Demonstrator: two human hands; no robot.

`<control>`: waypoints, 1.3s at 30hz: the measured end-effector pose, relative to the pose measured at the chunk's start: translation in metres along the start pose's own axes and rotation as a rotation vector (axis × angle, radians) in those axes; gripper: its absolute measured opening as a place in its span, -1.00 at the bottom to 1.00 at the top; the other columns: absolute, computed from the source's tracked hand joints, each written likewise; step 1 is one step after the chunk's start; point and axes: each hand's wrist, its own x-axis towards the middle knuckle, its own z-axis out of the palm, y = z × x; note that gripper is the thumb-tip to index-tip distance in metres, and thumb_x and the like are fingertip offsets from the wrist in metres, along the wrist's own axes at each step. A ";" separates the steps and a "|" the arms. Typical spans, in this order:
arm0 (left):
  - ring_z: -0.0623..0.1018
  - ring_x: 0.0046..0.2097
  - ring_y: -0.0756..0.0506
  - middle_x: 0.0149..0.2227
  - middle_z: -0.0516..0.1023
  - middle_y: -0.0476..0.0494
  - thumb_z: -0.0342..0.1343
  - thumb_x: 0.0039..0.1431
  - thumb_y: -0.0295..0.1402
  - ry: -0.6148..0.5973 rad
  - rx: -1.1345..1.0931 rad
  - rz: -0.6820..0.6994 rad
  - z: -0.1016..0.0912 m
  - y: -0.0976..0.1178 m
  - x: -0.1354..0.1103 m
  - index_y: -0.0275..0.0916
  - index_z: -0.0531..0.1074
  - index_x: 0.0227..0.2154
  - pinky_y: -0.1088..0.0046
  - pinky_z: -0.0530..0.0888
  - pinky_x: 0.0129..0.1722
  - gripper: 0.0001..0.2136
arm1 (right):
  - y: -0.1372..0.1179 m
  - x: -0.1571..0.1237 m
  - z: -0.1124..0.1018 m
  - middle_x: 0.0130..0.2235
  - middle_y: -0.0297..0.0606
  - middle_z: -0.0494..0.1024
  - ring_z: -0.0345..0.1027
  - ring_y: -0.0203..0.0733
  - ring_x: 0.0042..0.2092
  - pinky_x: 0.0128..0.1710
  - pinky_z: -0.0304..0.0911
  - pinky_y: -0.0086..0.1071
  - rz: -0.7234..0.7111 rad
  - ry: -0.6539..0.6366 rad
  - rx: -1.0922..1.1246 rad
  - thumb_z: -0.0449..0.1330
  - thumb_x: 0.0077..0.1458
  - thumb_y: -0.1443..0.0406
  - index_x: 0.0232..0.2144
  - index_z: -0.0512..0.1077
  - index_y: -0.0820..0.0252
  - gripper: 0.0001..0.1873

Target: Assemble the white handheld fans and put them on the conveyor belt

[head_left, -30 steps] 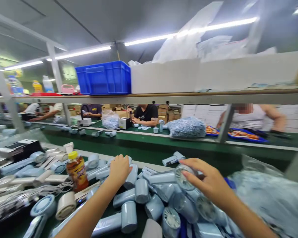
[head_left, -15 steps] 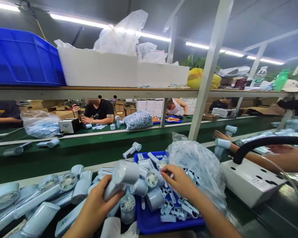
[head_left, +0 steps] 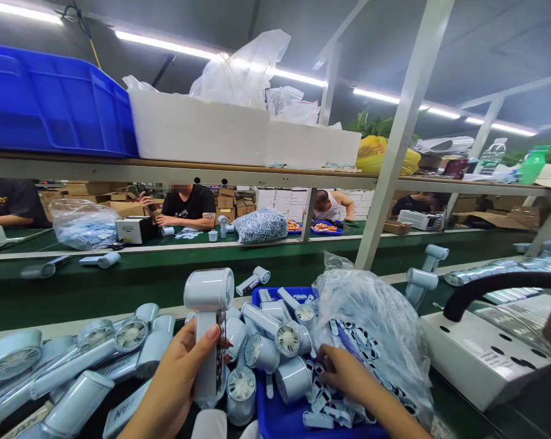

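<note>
My left hand (head_left: 183, 366) is wrapped round the handle of a light-blue handheld fan (head_left: 208, 292), held upright with its round head on top. A dark slot with parts inside runs along the handle's side. Over the blue tray (head_left: 279, 421), my right hand (head_left: 343, 375) reaches into a pile of small light-blue plastic pieces (head_left: 325, 408). Its fingers are bent down among them, and their tips are hidden. More fan heads (head_left: 288, 339) lie in the tray, left of my right hand. A clear plastic bag (head_left: 376, 311) of similar small pieces leans on the tray.
Several fans (head_left: 78, 402) are heaped at the left. A white machine with a black hose (head_left: 486, 353) stands at the right. Behind runs a green conveyor belt (head_left: 133, 286) carrying fans; co-workers sit beyond it. Overhead, a shelf (head_left: 257, 175) holds a blue crate (head_left: 55, 103) and foam boxes (head_left: 202, 128).
The fan in my left hand has turned from tilted to upright. My right hand has moved down from the fan heads to the small pieces. A co-worker's hand has withdrawn at the right.
</note>
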 end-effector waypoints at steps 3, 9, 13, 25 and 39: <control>0.41 -0.58 0.04 -0.59 0.47 0.03 0.32 -0.34 -0.10 -0.002 -0.022 -0.048 -0.004 -0.002 0.002 -0.25 0.38 -0.42 0.58 0.35 -0.59 -0.57 | 0.005 -0.002 0.002 -0.42 -0.23 0.57 0.43 -0.14 -0.35 -0.41 0.15 -0.42 -0.020 -0.013 0.009 0.12 -0.14 0.40 -0.30 0.44 0.23 -0.74; 0.44 -0.55 0.04 -0.56 0.47 0.01 0.28 -0.22 -0.13 -0.035 -0.082 -0.068 -0.008 -0.004 0.005 -0.28 0.37 -0.38 0.57 0.38 -0.55 -0.62 | 0.006 -0.001 0.008 -0.41 -0.20 0.53 0.40 -0.10 -0.34 -0.36 0.16 -0.34 -0.036 0.069 0.032 0.02 -0.09 0.38 -0.39 0.34 0.20 -0.85; 0.43 -0.57 0.04 -0.55 0.48 0.00 0.24 -0.15 -0.13 -0.026 -0.106 -0.050 -0.009 -0.008 0.005 -0.27 0.34 -0.40 0.57 0.37 -0.57 -0.66 | 0.018 0.008 0.014 -0.51 -0.27 0.50 0.40 -0.12 -0.44 -0.40 0.24 -0.31 -0.073 0.243 0.341 -0.04 -0.02 0.23 -0.45 0.26 0.13 -0.86; 0.46 -0.51 -0.01 -0.52 0.49 -0.03 0.11 0.01 -0.21 0.075 -0.197 -0.063 0.009 -0.032 -0.008 -0.26 0.36 -0.24 0.53 0.35 -0.52 -0.71 | -0.137 -0.005 -0.030 -0.29 -0.10 0.53 0.43 -0.06 -0.29 -0.30 0.35 -0.22 -0.552 0.532 0.511 -0.02 0.13 0.22 -0.22 0.42 0.21 -0.72; 0.40 -0.62 0.01 -0.61 0.43 0.00 0.10 -0.03 -0.16 0.170 -0.238 0.153 -0.007 -0.018 -0.011 -0.26 0.38 -0.24 0.55 0.32 -0.62 -0.67 | -0.194 -0.007 -0.030 -0.33 -0.26 0.51 0.37 -0.20 -0.34 -0.38 0.33 -0.40 -0.541 -0.003 1.415 0.21 -0.02 0.16 -0.29 0.54 0.08 -0.76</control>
